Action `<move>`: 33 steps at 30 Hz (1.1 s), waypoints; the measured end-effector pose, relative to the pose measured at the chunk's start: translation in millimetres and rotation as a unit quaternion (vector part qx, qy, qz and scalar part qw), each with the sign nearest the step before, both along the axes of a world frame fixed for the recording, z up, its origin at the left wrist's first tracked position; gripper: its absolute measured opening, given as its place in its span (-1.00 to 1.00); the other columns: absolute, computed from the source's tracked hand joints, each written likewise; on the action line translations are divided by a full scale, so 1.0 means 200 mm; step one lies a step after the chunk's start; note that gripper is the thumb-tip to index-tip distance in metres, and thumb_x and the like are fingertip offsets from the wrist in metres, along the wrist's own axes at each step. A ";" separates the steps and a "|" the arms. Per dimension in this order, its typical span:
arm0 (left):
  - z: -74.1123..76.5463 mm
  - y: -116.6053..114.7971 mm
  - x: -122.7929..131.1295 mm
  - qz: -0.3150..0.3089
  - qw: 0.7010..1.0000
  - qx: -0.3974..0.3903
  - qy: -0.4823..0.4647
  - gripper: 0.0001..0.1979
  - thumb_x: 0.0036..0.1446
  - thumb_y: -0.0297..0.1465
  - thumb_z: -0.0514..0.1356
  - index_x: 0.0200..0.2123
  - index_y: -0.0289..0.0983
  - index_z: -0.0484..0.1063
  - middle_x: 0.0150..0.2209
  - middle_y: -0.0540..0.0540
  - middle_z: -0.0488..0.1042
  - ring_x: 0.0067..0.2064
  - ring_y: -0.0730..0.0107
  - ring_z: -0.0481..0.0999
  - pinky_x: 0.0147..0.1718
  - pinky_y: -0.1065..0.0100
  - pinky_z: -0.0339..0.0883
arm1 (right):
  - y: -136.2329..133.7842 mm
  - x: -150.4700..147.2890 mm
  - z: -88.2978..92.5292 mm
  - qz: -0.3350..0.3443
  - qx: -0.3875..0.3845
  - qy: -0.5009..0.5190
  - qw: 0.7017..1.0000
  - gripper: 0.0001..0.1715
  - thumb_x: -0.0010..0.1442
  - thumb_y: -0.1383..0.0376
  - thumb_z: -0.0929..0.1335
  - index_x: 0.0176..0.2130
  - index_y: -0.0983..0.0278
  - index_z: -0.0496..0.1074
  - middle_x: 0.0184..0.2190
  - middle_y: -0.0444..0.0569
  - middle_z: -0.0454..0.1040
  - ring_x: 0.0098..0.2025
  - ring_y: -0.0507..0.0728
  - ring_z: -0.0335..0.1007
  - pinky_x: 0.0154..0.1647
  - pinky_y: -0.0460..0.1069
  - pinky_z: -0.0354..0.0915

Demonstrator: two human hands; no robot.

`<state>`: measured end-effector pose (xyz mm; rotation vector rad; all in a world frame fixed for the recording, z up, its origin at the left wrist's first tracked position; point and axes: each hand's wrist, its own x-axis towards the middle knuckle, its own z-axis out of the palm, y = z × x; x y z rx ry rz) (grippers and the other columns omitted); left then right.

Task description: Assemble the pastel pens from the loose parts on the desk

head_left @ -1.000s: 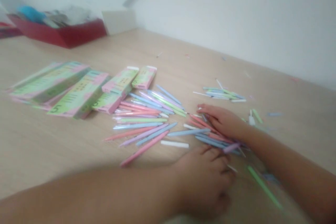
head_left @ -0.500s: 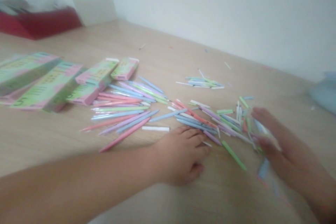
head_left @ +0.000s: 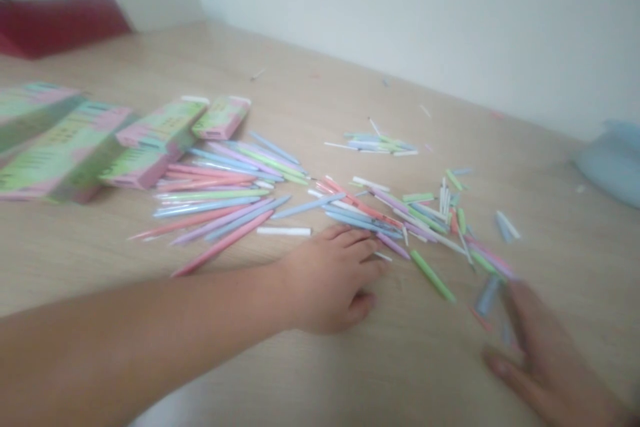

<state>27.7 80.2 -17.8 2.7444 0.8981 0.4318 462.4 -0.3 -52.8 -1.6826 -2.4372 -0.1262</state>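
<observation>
My left hand (head_left: 333,280) lies palm down on the table, fingers stretched toward a loose heap of pastel pen parts (head_left: 365,213); it holds nothing that I can see. A bright green tube (head_left: 433,275) lies to the right of its fingertips. My right hand (head_left: 555,353), blurred, is low at the right with thumb and fingers apart. Just beyond its fingertips are a blue-grey short piece (head_left: 487,295) and a pink-purple stick (head_left: 493,259). Left of the heap, pastel pens (head_left: 225,203) are fanned out, some in clear wrap. A white tube (head_left: 284,231) rests above my left wrist.
Several green-and-pink boxes (head_left: 65,147) stand at the left, some stacked. A small pile of thin sticks (head_left: 383,144) lies farther back, with scattered bits near the wall. A red box (head_left: 60,20) is at the back left, a pale blue object (head_left: 610,160) at the right edge.
My right hand has drawn back toward me from the heap's right side. A small white-and-blue piece now lies apart there. My left hand stays on the table; the view has shifted slightly.
</observation>
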 end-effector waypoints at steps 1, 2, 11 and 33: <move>0.00 0.00 0.00 0.002 1.000 0.000 -0.002 -0.45 0.40 -0.11 0.16 0.34 -0.21 0.41 0.41 -0.22 0.36 0.44 -0.05 0.28 0.45 -0.04 0.03 | 0.07 -0.08 0.03 0.019 -0.009 0.002 1.000 0.22 0.29 -0.06 0.36 0.61 0.07 -0.35 0.62 0.12 -0.20 0.48 0.76 0.02 0.30 0.68 0.22; 0.01 -0.01 0.00 0.004 1.000 0.001 -0.004 -0.44 0.40 -0.11 0.16 0.35 -0.22 0.40 0.42 -0.23 0.35 0.44 -0.06 0.28 0.45 -0.04 0.04 | 0.13 -0.16 0.05 0.035 -0.028 0.000 0.999 0.21 0.31 -0.07 0.36 0.61 0.11 -0.34 0.61 0.16 -0.19 0.50 0.74 -0.01 0.33 0.67 0.18; 0.03 -0.02 0.00 0.006 1.000 0.012 -0.026 -0.42 0.38 -0.16 0.20 0.40 -0.16 0.31 0.44 -0.16 0.30 0.51 0.00 0.11 0.48 -0.09 -0.03 | 0.70 -0.70 0.11 0.160 -0.040 0.004 0.986 0.03 0.36 -0.17 0.36 0.53 0.27 0.04 0.53 0.38 0.05 0.55 0.57 -0.06 0.45 0.51 0.10; 0.03 -0.01 0.02 0.040 0.999 -0.011 -0.001 -0.38 0.40 -0.08 0.13 0.35 -0.35 0.36 0.40 -0.32 0.32 0.42 -0.12 0.26 0.43 -0.10 0.07 | 1.04 -0.88 0.19 0.171 -0.015 0.072 0.983 -0.48 0.52 0.22 0.20 0.34 0.29 0.40 0.29 0.21 0.50 0.32 0.36 0.44 0.35 0.32 0.36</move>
